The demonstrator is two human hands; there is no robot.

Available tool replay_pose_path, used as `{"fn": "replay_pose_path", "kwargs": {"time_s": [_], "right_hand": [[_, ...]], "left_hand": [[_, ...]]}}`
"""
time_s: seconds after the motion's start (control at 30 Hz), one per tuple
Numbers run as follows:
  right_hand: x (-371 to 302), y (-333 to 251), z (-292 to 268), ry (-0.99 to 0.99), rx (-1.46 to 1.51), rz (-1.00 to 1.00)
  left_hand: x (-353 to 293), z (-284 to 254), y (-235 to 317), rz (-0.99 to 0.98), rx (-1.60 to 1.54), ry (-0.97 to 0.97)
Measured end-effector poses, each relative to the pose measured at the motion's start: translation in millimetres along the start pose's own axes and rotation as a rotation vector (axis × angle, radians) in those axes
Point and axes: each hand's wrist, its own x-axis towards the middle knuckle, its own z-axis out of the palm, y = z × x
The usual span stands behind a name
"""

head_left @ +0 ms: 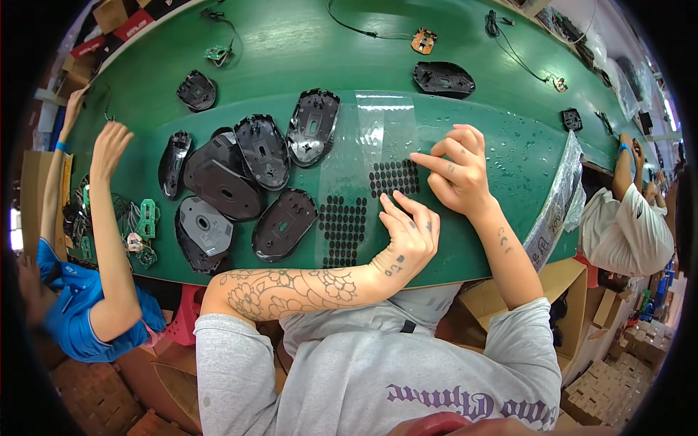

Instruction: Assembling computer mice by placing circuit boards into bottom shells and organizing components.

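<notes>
My left hand (407, 232) flat on clear sheet (378, 145) holding nothing, my right hand (458, 171) pinching at black pads (394, 178), mouse shells (240, 182) at 9 o'clock, green table (291, 43)

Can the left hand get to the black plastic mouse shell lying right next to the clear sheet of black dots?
Probably yes. The left hand rests on the clear sheet of black round pads, and the nearest black plastic mouse shell lies just beside it, with nothing between.

Black dot pads (343, 229) on clear sheet (378, 123), green table (291, 43).
</notes>
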Motion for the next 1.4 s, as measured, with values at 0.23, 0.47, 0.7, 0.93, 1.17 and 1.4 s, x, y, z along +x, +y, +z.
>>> {"fn": "replay_pose_path", "kwargs": {"time_s": [0.23,0.47,0.7,0.93,1.17,1.4], "right_hand": [[1.5,-3.5,-1.1,-0.076,0.026,-0.037],[-3.5,0.0,-1.1,-0.183,0.060,0.043],[17.7,-23.2,4.0,-0.266,0.285,0.022],[13.1,-19.7,6.9,-0.413,0.281,0.024],[8.8,-9.9,4.6,-0.154,0.458,0.096],[10.1,-13.3,4.2,-0.246,0.343,0.081]], "left_hand": [[-1.2,0.5,-0.4,0.013,-0.024,0.006],[-1.3,-0.1,1.9,0.037,-0.009,-0.032],[-2.8,-2.9,0.8,0.012,-0.086,-0.013],[-4.5,-3.6,0.6,0.021,-0.120,-0.024],[-3.8,-0.7,3.2,0.025,-0.069,-0.063],[-3.2,0.3,2.8,0.021,-0.080,-0.037]]}}
